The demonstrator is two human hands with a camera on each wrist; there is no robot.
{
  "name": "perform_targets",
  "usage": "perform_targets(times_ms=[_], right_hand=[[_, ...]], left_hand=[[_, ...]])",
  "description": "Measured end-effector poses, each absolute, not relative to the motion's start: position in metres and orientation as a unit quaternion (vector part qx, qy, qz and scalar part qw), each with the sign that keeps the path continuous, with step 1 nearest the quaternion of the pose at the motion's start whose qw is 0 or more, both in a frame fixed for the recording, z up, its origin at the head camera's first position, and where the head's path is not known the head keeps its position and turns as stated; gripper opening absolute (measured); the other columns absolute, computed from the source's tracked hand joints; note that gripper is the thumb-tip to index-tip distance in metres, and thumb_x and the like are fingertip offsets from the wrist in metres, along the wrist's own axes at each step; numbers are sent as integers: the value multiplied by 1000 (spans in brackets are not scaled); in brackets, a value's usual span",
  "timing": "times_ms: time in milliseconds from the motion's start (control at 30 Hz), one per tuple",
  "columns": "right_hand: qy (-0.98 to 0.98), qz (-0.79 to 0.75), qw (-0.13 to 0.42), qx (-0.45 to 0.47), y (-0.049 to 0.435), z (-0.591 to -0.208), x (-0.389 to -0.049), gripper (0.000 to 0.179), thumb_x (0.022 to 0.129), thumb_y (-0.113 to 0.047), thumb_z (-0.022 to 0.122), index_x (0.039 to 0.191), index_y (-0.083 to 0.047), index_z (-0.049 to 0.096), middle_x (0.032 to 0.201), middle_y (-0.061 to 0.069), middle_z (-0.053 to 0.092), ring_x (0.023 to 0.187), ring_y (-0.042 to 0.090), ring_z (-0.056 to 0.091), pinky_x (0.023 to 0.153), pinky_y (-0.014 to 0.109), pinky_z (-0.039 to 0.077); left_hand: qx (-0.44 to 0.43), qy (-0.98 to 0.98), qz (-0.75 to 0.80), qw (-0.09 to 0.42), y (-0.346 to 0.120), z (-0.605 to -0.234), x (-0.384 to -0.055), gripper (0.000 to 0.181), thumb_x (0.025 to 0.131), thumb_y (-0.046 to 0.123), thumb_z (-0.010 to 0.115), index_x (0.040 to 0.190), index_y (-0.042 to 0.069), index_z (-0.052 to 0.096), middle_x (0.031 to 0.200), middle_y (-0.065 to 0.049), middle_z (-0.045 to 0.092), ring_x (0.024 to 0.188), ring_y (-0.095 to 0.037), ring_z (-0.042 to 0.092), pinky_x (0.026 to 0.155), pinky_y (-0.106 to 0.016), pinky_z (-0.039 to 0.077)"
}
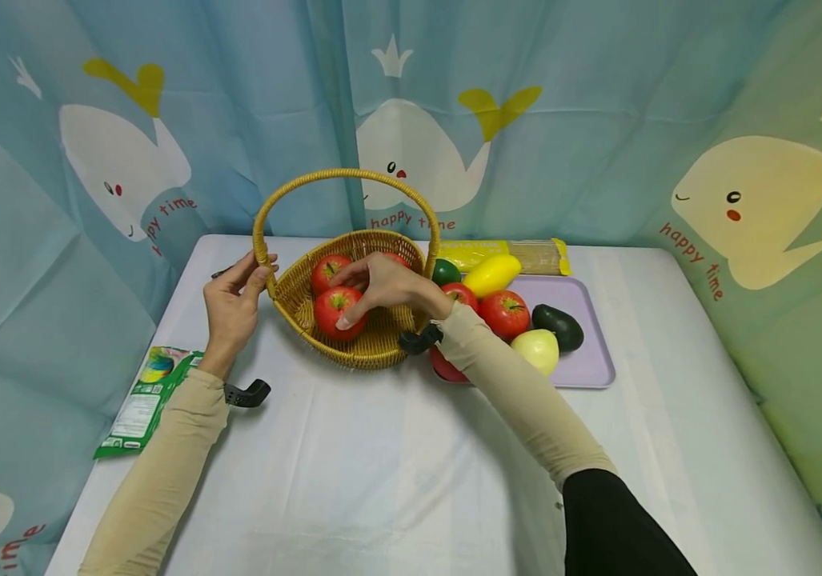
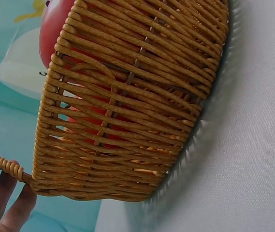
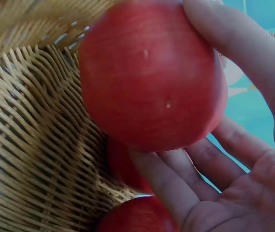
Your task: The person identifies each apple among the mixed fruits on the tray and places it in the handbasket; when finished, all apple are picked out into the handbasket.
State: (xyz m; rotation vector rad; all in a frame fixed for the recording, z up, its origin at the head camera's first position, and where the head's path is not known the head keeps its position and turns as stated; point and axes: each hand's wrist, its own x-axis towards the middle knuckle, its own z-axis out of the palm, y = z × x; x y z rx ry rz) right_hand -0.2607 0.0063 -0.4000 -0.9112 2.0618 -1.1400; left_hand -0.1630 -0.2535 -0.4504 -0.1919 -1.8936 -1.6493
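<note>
A woven wicker basket (image 1: 367,362) with a tall arched handle (image 1: 344,172) stands on the table. My left hand (image 1: 233,308) grips the foot of that handle on the left side; in the left wrist view its fingers (image 2: 4,193) wrap the handle's end. Over the basket, my right hand (image 1: 394,286) holds a red apple (image 1: 333,310) between thumb and fingers. The right wrist view has this held apple (image 3: 149,77) large, above two more red apples. Inside the basket, one apple (image 1: 327,270) lies behind the held one and another shows partly behind the right hand.
Right of the basket, a lilac tray (image 1: 598,364) bears red apples (image 1: 504,314), a yellow mango-like fruit (image 1: 493,276), a dark green avocado-like fruit (image 1: 559,326) and a pale green fruit (image 1: 536,350). Behind it lies a yellow noodle packet (image 1: 504,256). A green packet (image 1: 144,404) is at left.
</note>
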Motion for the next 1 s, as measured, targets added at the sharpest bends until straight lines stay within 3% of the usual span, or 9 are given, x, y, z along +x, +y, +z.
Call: perform_targets(times_ms=[200,667,1000], right_hand=[[783,-402,312,-358,0,-401,-266,62,73,-25,101,129,-13,76,126,0,76,115,17,68,102,29,58],[780,-375,343,-364,-7,-403,-269,64,71,-26,102,129,-13,75,128,0,75,118,16,68,105,30,57],[788,-363,348,-356,-9,-407,-269,65,70,-25,103,127,-12,75,126,1,74,118,17,67,105,30,56]], left_hand=[[-70,-716,-624,306,-254,-451,-163,35,103,-1,65,137,-7,67,124,-33,72,106,-9,77,90,-20,63],[-73,-711,-626,310,-254,-449,-164,33,104,-1,64,136,1,71,123,-34,71,106,-12,78,89,-20,63],[-71,-710,-627,311,-253,-450,-164,32,104,-2,64,135,-4,70,122,-36,70,105,-10,77,89,-18,63]])
